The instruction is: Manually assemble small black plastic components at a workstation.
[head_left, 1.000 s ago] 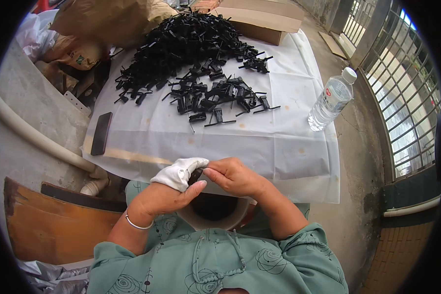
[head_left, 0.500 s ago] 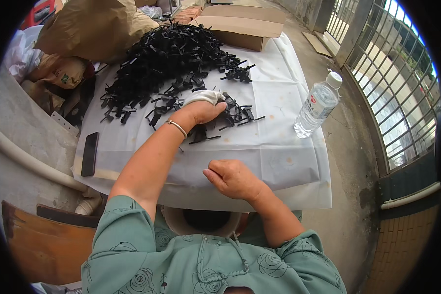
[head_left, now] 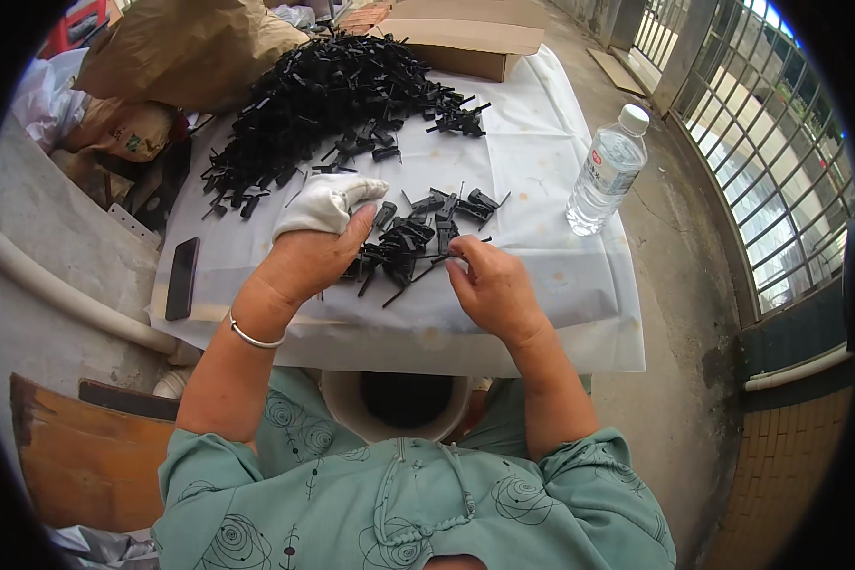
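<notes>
Clips (head_left: pixel 404 249) between hands — bottle (head_left: pixel 606 171) right (phone (head_left: pixel 181 277) left).

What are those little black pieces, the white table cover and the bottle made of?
The black pieces look like moulded plastic: matte, uniform, thin prongs. The table cover seems to be thin plastic or paper sheet, creased and stained. The bottle is clear plastic, see-through with a white cap.

White-covered table (head_left: pixel 541 285), black clips (head_left: pixel 323 95), bottle (head_left: pixel 606 176)
</notes>
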